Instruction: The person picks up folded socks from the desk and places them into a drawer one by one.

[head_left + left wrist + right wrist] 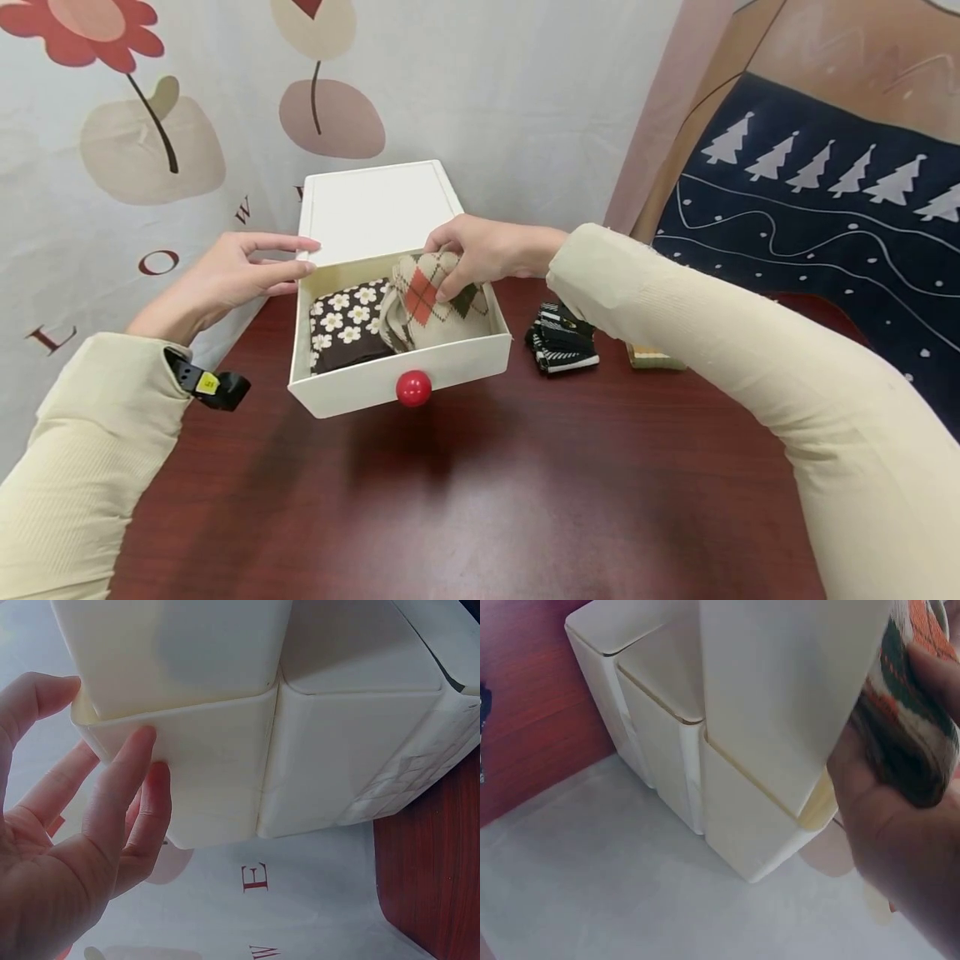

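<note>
In the head view, a white drawer [468, 360] with a red knob [414, 388] is pulled out of a white box unit [378, 208]. Folded black socks with white flowers [348, 321] lie in its left part. My right hand [491, 250] grips folded beige argyle socks [431, 304] in the right part, thumb on the near face. The right wrist view shows their folded orange, green and white side [907, 727] in my fingers. Mostly straight, the fingers of my left hand [232, 275] touch the unit's left edge, as the left wrist view also shows at the casing [202, 765].
Folded black-and-white socks [562, 340] lie on the dark red table [525, 500], right of the drawer. Farther right, a green and yellowish folded piece [654, 357] is partly hidden by my right sleeve [712, 333]. A printed curtain [525, 100] hangs behind the unit.
</note>
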`<state>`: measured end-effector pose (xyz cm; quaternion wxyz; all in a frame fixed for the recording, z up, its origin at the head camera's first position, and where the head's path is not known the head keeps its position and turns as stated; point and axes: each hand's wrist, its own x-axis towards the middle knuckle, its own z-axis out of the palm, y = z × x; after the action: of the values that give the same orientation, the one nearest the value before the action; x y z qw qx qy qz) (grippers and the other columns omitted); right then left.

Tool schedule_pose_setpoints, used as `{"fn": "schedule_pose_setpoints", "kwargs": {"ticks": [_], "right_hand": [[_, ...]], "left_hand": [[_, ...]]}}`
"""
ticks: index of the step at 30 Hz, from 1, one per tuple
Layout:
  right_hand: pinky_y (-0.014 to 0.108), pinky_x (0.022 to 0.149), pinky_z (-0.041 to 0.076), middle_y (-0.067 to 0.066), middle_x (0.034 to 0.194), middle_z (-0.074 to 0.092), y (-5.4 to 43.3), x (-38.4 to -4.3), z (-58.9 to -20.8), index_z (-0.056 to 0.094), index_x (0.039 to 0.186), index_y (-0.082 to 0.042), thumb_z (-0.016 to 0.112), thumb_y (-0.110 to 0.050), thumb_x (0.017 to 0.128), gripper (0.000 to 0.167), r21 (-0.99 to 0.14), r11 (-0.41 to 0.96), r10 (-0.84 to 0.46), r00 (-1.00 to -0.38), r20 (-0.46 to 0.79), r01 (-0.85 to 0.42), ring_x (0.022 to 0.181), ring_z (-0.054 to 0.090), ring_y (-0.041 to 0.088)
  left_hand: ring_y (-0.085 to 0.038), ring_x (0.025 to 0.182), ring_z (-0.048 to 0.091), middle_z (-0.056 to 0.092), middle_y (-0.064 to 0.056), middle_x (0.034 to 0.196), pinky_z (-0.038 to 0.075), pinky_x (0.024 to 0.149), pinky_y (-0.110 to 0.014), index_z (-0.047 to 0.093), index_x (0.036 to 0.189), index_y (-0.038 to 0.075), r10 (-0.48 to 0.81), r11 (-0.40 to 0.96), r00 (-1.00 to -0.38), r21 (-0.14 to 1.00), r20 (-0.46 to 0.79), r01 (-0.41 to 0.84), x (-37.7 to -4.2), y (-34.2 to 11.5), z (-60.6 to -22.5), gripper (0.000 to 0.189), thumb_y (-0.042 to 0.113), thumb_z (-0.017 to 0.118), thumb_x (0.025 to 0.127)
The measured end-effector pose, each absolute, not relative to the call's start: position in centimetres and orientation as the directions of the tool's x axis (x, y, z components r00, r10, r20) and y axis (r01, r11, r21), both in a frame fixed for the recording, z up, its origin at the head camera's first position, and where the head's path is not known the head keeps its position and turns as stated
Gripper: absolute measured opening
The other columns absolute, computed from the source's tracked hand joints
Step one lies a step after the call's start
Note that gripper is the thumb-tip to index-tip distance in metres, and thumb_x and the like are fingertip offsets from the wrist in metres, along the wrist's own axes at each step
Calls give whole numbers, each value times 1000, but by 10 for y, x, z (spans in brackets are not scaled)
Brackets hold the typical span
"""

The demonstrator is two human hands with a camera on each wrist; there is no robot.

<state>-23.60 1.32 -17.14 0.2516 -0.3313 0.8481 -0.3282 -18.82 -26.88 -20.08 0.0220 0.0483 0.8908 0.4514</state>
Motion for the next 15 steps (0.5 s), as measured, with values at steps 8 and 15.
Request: {"fn": "schedule_pose_setpoints", "kwargs": {"ticks": [8, 15], "right_hand": [[21, 68, 44, 7, 93, 59, 11, -239, -179, 58, 105, -8, 73, -6, 71, 37, -567, 602, -712, -700, -60, -563, 80, 50, 14], [25, 82, 41, 6, 102, 58, 13, -242, -181, 56, 111, -11, 74, -11, 72, 43, -532, 594, -704, -710, 21, -604, 94, 51, 16]], "left_hand": [[0, 83, 59, 53, -4, 112, 50, 75, -16, 53, 122, 10, 105, 594, -994, 802, -7, 58, -188, -267, -200, 42, 25, 62, 84], [0, 84, 59, 53, -2, 111, 50, 76, -18, 56, 119, 11, 100, 586, -995, 808, 0, 59, -186, -267, -199, 40, 26, 63, 83]]}}
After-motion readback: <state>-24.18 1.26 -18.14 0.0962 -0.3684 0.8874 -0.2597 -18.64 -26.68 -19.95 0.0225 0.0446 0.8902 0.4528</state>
